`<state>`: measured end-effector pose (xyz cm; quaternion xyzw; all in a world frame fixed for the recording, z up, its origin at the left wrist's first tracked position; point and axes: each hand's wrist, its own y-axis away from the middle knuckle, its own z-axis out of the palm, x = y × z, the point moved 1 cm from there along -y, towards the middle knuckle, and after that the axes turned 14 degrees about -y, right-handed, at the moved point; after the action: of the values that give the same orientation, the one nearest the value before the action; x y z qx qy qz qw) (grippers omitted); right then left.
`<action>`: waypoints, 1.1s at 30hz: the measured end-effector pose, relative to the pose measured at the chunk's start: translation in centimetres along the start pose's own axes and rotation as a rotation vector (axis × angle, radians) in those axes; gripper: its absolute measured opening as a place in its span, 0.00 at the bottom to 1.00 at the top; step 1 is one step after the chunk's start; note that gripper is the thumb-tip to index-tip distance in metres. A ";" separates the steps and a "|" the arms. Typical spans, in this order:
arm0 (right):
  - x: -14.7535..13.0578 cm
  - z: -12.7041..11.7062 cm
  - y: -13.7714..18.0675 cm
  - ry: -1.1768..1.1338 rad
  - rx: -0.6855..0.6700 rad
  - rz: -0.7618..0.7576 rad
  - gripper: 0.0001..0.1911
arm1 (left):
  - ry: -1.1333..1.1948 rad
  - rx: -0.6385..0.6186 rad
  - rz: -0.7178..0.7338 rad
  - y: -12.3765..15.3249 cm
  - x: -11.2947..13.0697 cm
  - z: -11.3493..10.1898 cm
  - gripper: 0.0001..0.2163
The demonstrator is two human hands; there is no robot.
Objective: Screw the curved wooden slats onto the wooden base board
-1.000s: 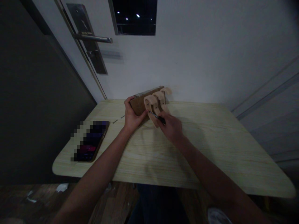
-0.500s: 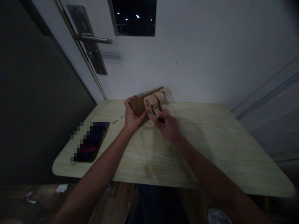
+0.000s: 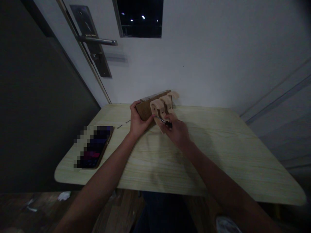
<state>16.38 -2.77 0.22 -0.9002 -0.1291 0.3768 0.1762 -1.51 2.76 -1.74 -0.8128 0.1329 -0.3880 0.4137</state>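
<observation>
A brown cardboard box (image 3: 144,109) leans tilted at the back of the table, with several pale curved hooks (image 3: 158,104) along its front face. Dark holes show in the hooks. My left hand (image 3: 138,121) is closed on the box's left end, its thumb along the lower front edge by the nearest hook. In my right hand (image 3: 177,131) is a screwdriver (image 3: 168,123) with a dark handle, gripped between thumb and fingers. Its thin shaft points up and left, the tip at the nearest hook beside my left thumb. Whether a screw sits under the tip is too small to tell.
Two thin screws or nails (image 3: 119,126) lie left of my left hand. A phone (image 3: 96,147) rests on the table's left side. Behind the wood-grain table (image 3: 218,155) stands a white door (image 3: 206,58) with a metal handle (image 3: 97,40).
The screwdriver's handle has turned slightly in my right hand, with the fingers shifting a little. The box, the hooks and my left hand stay in nearly the same place.
</observation>
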 end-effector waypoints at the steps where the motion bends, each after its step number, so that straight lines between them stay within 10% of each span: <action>1: 0.0 0.1 0.0 -0.003 0.003 0.006 0.14 | 0.002 -0.002 -0.001 0.0 0.0 0.0 0.38; 33: 0.3 0.1 0.1 0.049 -0.003 -0.040 0.15 | 0.015 -0.004 0.016 0.0 -0.2 0.2 0.38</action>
<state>16.50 -2.71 -0.03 -0.9067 -0.1431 0.3506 0.1855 -1.50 2.92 -1.92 -0.8096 0.1433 -0.3906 0.4141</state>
